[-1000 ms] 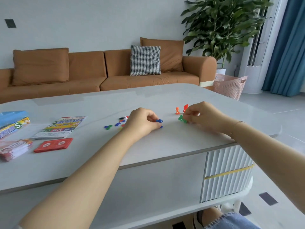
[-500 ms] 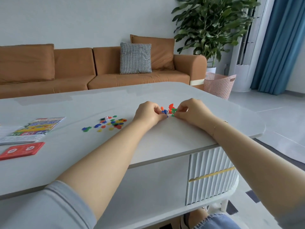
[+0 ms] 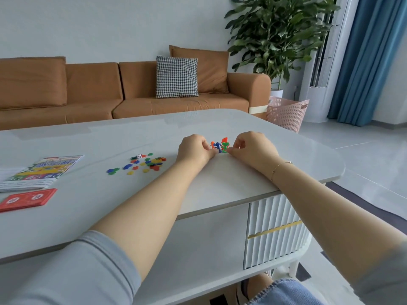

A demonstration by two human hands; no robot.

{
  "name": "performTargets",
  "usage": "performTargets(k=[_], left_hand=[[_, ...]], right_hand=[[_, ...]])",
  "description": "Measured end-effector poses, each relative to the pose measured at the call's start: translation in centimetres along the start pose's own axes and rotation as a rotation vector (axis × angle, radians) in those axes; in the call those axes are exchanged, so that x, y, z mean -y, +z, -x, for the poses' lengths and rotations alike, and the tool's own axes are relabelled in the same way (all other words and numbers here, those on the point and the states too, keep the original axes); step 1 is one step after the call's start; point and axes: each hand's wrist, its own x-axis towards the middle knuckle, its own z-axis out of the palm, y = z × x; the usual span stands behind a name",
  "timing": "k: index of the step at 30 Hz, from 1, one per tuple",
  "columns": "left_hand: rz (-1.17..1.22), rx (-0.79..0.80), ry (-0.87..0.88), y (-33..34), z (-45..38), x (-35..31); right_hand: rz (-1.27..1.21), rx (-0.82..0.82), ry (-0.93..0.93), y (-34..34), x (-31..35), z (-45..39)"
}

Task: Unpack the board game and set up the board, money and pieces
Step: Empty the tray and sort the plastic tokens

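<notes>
Head view: my left hand (image 3: 193,150) pinches the blue pawn (image 3: 218,147) and my right hand (image 3: 253,148) pinches the green pawn (image 3: 224,147), each grip closed on its piece, standing them side by side with the orange pawn (image 3: 212,144) and red pawn (image 3: 224,140) just behind, near the desk's (image 3: 286,164) far right corner. I judge I'm lining them up upright. Loose counters (image 3: 145,165) and a die (image 3: 139,156) lie mid-desk; folded board (image 3: 44,170) and red cards (image 3: 28,199) at the left edge. Sofa (image 3: 110,93) and plant (image 3: 277,36) behind.
</notes>
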Motion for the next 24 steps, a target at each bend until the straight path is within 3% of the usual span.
performTargets(k=[3,6,8,11,13,16,24], left_hand=[[0.050,0.028,0.031,-1.1,1.0,0.5],[0.043,-0.058,0.125,-4.1,2.6,1.6],[0.000,-0.131,0.176,-6.7,3.3,3.4],[-0.127,-0.173,0.115,-9.8,3.3,7.2],[-0.315,-0.092,-0.020,-10.7,2.9,9.3],[-0.318,0.128,-0.141,-10.8,2.2,10.7],[-0.065,0.346,0.104,-9.7,1.3,11.2]], right_hand=[[-0.079,-0.183,-0.008,-1.0,0.4,0.8],[-0.206,-0.299,-0.110,-2.2,2.6,1.5],[-0.310,-0.236,-0.158,-2.2,4.9,1.9],[-0.384,-0.082,-0.144,-0.8,8.6,2.4],[-0.415,0.009,-0.076,0.7,10.4,2.5],[-0.455,0.131,-0.007,2.9,11.8,2.3],[-0.560,0.172,0.082,4.5,11.6,0.8]])
